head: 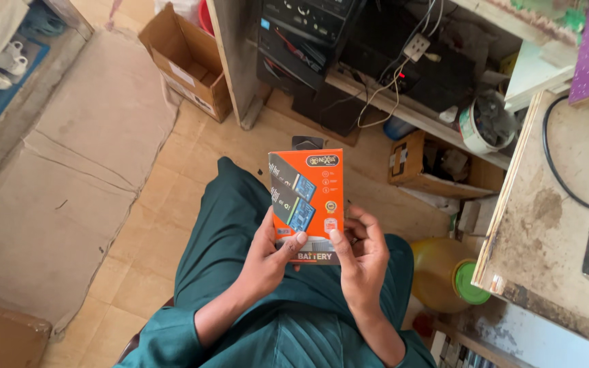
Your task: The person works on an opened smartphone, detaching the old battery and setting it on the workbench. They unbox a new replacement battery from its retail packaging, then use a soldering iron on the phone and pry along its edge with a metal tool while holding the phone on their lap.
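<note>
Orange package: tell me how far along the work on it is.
Done: the orange package is up off any surface, held upright over the lap in both hands. In hand: the left hand and right hand grip its lower end, thumbs pressed on the front. Left: the package looks unopened, its hang tab intact at the top, and nothing has been taken out of it.

This looks like a small electronics repair workshop. At upper centre, black computer cases [308, 34] and a wired socket [417, 46] crowd a rough wooden shelf [403, 112]. A stained, worn table [547, 225] stands at right with a black cable [560, 177] on it, and cardboard boxes [185, 61] sit on the tiled floor [165, 204].
</note>
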Action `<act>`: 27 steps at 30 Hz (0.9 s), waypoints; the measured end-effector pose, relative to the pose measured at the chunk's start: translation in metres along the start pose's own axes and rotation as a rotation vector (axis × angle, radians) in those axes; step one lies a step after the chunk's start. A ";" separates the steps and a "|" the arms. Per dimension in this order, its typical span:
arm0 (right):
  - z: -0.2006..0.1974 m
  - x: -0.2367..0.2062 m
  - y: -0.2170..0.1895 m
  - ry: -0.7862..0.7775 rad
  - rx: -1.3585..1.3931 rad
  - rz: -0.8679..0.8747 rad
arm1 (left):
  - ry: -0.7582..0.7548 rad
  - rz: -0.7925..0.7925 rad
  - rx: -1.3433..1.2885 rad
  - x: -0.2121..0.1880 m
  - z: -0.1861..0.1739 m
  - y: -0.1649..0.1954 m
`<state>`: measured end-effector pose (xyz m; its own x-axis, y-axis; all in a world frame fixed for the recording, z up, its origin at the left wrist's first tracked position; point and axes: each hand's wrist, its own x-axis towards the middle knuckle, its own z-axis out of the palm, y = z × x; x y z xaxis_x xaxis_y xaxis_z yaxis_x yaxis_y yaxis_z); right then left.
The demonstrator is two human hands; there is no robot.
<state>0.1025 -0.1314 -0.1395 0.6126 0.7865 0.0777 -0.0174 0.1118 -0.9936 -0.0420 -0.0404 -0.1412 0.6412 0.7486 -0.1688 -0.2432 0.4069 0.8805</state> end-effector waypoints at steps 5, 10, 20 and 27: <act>-0.009 0.013 -0.002 -0.184 0.172 0.238 | 0.054 0.028 -0.170 0.020 0.013 0.019; -0.023 0.010 0.001 -0.268 0.220 0.172 | 0.047 0.075 -0.053 0.051 0.025 0.051; -0.040 -0.004 -0.001 -0.227 0.091 0.266 | -0.139 0.255 0.084 0.130 0.077 0.122; -0.072 -0.008 -0.002 -0.146 0.145 0.221 | -0.200 0.248 0.103 0.122 0.108 0.099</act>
<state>0.1548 -0.1814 -0.1435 0.4612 0.8794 -0.1180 -0.2573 0.0053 -0.9663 0.0911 0.0350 -0.0268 0.7042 0.6966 0.1372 -0.3414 0.1629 0.9257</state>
